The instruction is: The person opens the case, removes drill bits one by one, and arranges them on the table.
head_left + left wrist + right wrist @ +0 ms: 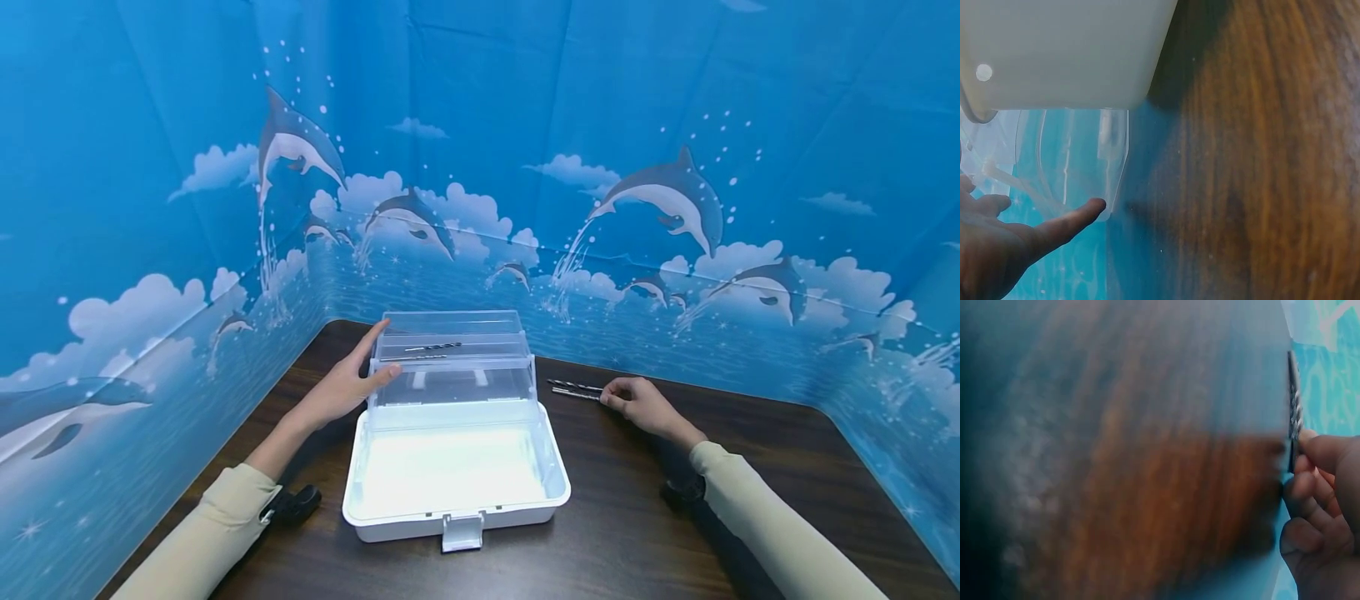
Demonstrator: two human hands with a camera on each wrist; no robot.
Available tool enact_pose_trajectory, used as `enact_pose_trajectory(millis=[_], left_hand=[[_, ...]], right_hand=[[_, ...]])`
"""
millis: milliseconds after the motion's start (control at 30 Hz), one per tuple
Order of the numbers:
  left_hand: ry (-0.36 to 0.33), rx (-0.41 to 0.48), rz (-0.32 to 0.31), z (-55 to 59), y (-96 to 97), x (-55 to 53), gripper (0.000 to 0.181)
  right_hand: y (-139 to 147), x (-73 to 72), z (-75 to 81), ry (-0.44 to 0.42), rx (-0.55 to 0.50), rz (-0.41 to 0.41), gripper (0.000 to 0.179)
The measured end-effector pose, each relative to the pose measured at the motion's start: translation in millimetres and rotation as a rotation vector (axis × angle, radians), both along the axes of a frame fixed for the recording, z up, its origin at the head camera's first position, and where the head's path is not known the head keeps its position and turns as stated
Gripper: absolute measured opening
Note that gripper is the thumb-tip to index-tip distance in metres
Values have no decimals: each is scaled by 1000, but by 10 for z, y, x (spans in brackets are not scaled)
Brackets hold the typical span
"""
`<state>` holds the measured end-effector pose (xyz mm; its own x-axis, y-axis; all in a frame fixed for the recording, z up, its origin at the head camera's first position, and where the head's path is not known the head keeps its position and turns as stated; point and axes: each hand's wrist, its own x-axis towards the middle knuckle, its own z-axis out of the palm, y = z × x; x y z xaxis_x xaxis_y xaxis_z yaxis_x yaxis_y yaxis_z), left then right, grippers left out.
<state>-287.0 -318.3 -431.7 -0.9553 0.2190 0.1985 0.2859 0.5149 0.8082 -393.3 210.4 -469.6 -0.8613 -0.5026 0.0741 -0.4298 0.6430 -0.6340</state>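
A white storage box (456, 527) with a clear lid (453, 322) raised stands before me, its front latch hanging down. Two drill bits (433, 347) lie in the clear upper tray (498, 346). My left hand (348, 385) is at the left edge of the lid and tray, fingers stretched out. In the left wrist view one straight finger (1072, 226) touches the clear plastic. To the right of the box my right hand (637, 402) pinches a drill bit (1295, 394) between thumb and fingertips at the table. Another drill bit (576, 385) lies close beside it.
The box rests on a dark wooden table (622, 517). A blue curtain (480, 150) printed with dolphins hangs along the back and both sides. Dark straps with devices sit at both wrists.
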Motion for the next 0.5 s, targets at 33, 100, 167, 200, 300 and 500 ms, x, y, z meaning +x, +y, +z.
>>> enact_pose_trajectory(millis=[33, 100, 167, 200, 300, 500], left_hand=[[0, -1, 0, 0, -1, -1, 86], [-1, -2, 1, 4, -2, 1, 86], [-2, -2, 1, 5, -1, 1, 85], [-3, -2, 2, 5, 0, 3, 85], [-4, -3, 4, 4, 2, 7, 83], [-2, -3, 1, 2, 2, 1, 81]], right_hand=[[-5, -5, -10, 19, 10, -6, 13], [-17, -15, -26, 51, 22, -17, 11], [-31, -20, -35, 72, 26, -25, 9], [-38, -21, -38, 78, 29, -26, 9], [-53, -21, -45, 84, 33, -45, 8], [-59, -15, -53, 70, 29, -94, 7]])
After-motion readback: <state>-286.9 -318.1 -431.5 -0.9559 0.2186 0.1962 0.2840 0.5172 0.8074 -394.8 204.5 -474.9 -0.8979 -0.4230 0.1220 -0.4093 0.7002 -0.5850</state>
